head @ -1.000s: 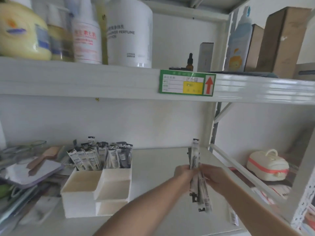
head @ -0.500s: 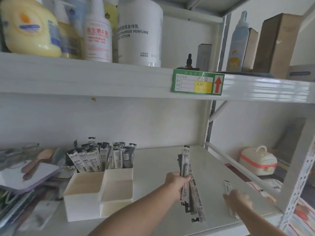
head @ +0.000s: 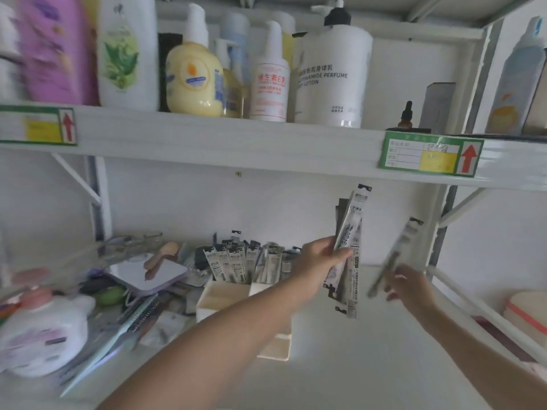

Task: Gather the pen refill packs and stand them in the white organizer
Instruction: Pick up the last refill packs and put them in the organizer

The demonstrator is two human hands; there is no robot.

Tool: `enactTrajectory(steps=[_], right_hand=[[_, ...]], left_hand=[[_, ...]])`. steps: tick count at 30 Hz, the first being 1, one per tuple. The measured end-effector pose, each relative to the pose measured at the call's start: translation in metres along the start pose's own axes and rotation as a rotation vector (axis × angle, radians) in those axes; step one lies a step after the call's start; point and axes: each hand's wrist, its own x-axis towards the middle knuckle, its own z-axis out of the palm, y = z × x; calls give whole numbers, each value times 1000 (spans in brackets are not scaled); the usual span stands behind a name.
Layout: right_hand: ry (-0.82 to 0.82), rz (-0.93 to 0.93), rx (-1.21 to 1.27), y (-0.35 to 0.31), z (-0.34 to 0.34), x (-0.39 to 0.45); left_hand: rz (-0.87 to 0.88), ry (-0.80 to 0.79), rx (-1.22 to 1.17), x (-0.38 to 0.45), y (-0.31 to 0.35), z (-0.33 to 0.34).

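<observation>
Left hand (head: 321, 258) grips a bunch of packs (head: 349, 250); right hand (head: 410, 284) pinches one blurred pack (head: 395, 255). The left forearm hides half the organizer (head: 220, 294).

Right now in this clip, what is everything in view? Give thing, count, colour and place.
Flat pen refill packs in the organizer: many, black and white, standing upright at its back.
White plastic organizer: one, lower shelf, partly hidden by the left forearm.
Held bundle of refill packs: several, in the left hand.
Single refill pack: one, blurred, in the right hand.
Lotion and pump bottles: count unclear, white, yellow, purple, upper shelf.
Green-edged shelf labels: two, red arrows, shelf edge.
Lilac-edged flat mirror: one, lower shelf, left.
White case with pink band: one, far right.
Left hand: shut on the bundle.
Right hand: shut on the single pack.
</observation>
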Motion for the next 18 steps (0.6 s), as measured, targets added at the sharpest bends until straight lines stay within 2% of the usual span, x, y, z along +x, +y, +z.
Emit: enactTrajectory(steps=[3, 6, 8, 12, 15, 18], right_hand=[[-135, -287, 177, -67, 39, -27], [-208, -429, 267, -107, 76, -59], [-257, -423, 193, -125, 100, -74], [-368, -295, -27, -137, 153, -86], [-432, -256, -127, -136, 183, -86], [-422, -255, -163, -141, 199, -79]], left_hand=[[162, 93, 47, -13, 22, -34], [236, 165, 71, -27, 37, -82], [240, 163, 72, -36, 40, -118], [153, 203, 85, -54, 28, -169], [110, 275, 50, -65, 12, -187], [92, 309, -30, -65, 2, -195]])
